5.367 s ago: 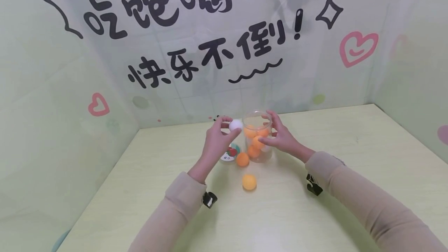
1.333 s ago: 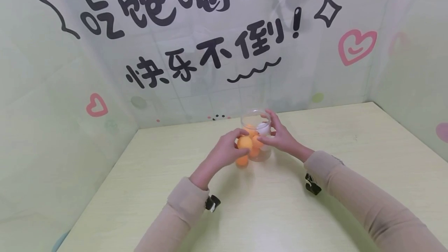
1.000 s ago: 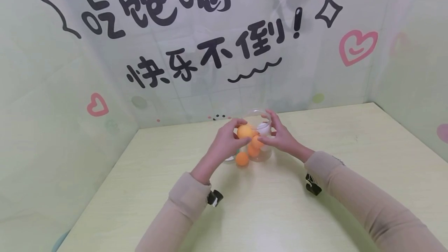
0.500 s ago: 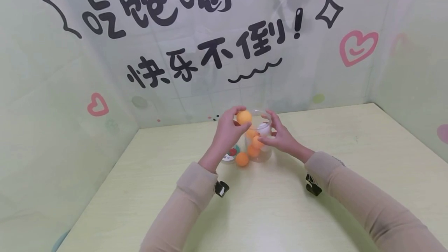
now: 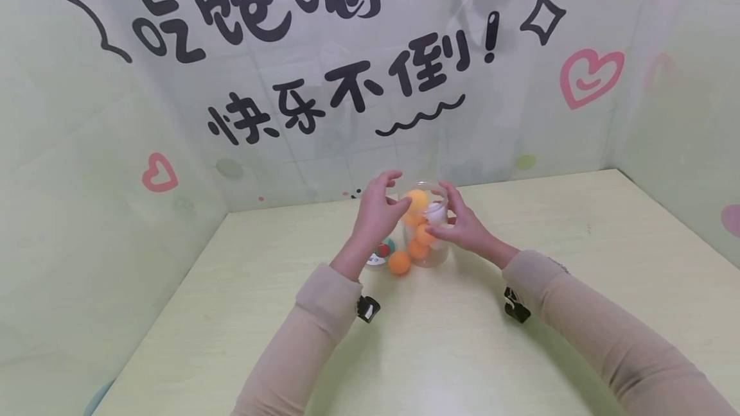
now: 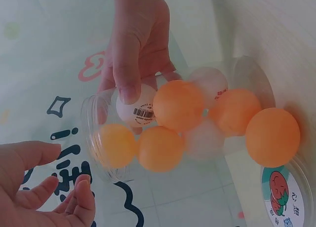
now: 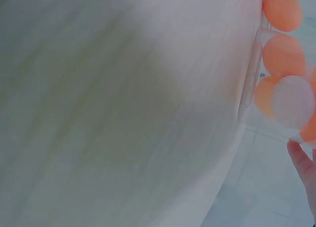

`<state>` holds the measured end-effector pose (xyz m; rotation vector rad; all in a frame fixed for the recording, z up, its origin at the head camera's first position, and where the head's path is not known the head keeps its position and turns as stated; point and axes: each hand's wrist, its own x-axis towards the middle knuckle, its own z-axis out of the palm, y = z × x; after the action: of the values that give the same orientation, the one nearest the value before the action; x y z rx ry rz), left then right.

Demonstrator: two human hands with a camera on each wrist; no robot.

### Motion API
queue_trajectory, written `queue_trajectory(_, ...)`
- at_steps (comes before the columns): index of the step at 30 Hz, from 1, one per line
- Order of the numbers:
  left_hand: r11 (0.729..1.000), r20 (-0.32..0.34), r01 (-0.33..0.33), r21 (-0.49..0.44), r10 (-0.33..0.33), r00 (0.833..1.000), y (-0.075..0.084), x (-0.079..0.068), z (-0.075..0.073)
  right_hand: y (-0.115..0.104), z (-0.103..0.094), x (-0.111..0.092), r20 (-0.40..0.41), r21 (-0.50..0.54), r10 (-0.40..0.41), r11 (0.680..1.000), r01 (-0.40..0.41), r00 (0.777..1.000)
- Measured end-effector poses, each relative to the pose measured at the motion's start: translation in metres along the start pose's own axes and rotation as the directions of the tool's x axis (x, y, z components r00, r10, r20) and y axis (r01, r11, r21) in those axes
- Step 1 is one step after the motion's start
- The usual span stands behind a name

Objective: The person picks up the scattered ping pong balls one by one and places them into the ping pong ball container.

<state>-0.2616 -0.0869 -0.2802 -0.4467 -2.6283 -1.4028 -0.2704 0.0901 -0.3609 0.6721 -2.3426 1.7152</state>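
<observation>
A clear plastic jar [image 5: 430, 257] stands upright near the back of the table, filled with several orange and white ping-pong balls. My right hand [image 5: 465, 223] grips its right side, thumb in front and fingers behind. At the mouth, my left hand [image 5: 376, 210] is held with fingers apart and nothing between them. In the left wrist view a yellow-orange ball [image 6: 116, 145] lies just inside the jar's rim, apart from the left fingertips [image 6: 84, 187]. A white ball with a barcode [image 6: 137, 106] shows under the right thumb.
One orange ball [image 5: 399, 263] sits on the table by the jar's base. Beside it lies a round lid [image 5: 381, 253] with a strawberry picture. A printed cloth backdrop [image 5: 324, 165] rises behind the table's back edge.
My left hand put a white ball in the jar, then lifted the yellow-orange ball from the table to the mouth and let it go inside. The right hand kept its grip.
</observation>
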Motion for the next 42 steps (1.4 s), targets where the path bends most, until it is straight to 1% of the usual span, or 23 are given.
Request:
queue_trajectory(2,1.0,-0.006,0.005,0.001,-0.005,1.0,-0.001,-0.001,-0.001,0.003,0.0,0.001,-0.005,0.0,0.007,1.0,-0.007,1.0)
queue_trajectory(5,1.0,-0.012,0.016,0.008,-0.016,1.0,-0.005,-0.003,-0.002,0.013,-0.001,0.004,-0.014,0.001,0.019,1.0,-0.019,1.0)
queue_trajectory(9,0.999,-0.011,0.038,0.027,-0.038,0.999,-0.013,-0.006,-0.005,0.018,-0.001,0.005,-0.019,-0.02,-0.005,1.0,0.004,1.0)
queue_trajectory(12,0.996,0.011,0.062,0.065,-0.062,0.998,-0.022,-0.007,-0.005,0.018,-0.001,0.005,-0.023,-0.029,-0.021,0.999,0.021,1.0)
queue_trajectory(15,0.988,0.054,0.092,0.121,-0.1,0.994,-0.032,-0.008,-0.002,0.018,-0.001,0.005,-0.025,-0.031,-0.026,0.999,0.025,0.999)
queue_trajectory(18,0.974,0.104,0.126,0.187,-0.147,0.984,-0.042,-0.008,0.003,0.018,-0.002,0.005,-0.023,-0.03,-0.02,0.999,0.02,1.0)
queue_trajectory(23,0.945,0.158,0.18,0.274,-0.229,0.96,-0.056,-0.01,0.016,0.018,-0.001,0.006,-0.02,-0.028,-0.011,1.0,0.01,1.0)
queue_trajectory(25,0.93,0.177,0.203,0.306,-0.266,0.948,-0.06,-0.011,0.02,0.018,-0.001,0.006,-0.02,-0.03,-0.01,1.0,0.009,1.0)
queue_trajectory(28,0.909,0.206,0.218,0.355,-0.303,0.93,-0.064,-0.013,0.025,0.018,-0.001,0.006,-0.02,-0.032,-0.011,0.999,0.011,1.0)
queue_trajectory(30,0.9,0.23,0.21,0.382,-0.312,0.922,-0.066,-0.015,0.028,0.018,-0.001,0.005,-0.02,-0.033,-0.014,0.999,0.013,1.0)
queue_trajectory(32,0.897,0.254,0.193,0.397,-0.31,0.916,-0.068,-0.017,0.03,0.017,-0.001,0.005,-0.022,-0.032,-0.012,0.999,0.012,1.0)
queue_trajectory(35,0.899,0.286,0.142,0.415,-0.277,0.918,-0.07,-0.019,0.032,0.017,-0.001,0.005,-0.023,-0.034,-0.011,0.999,0.01,1.0)
queue_trajectory(36,0.9,0.294,0.126,0.417,-0.264,0.919,-0.071,-0.02,0.033,0.013,-0.001,0.004,-0.021,-0.032,-0.004,0.999,0.003,1.0)
queue_trajectory(38,0.903,0.307,0.109,0.415,-0.252,0.918,-0.072,-0.02,0.034,0.012,-0.001,0.004,-0.02,-0.03,0.006,1.0,-0.006,1.0)
queue_trajectory(39,0.905,0.311,0.103,0.413,-0.247,0.918,-0.072,-0.02,0.034,0.013,-0.001,0.004,-0.019,-0.026,0.007,1.0,-0.007,1.0)
queue_trajectory(42,0.91,0.318,0.131,0.394,-0.269,0.909,-0.073,-0.02,0.034,0.012,0.0,0.004,-0.017,-0.017,0.011,1.0,-0.012,1.0)
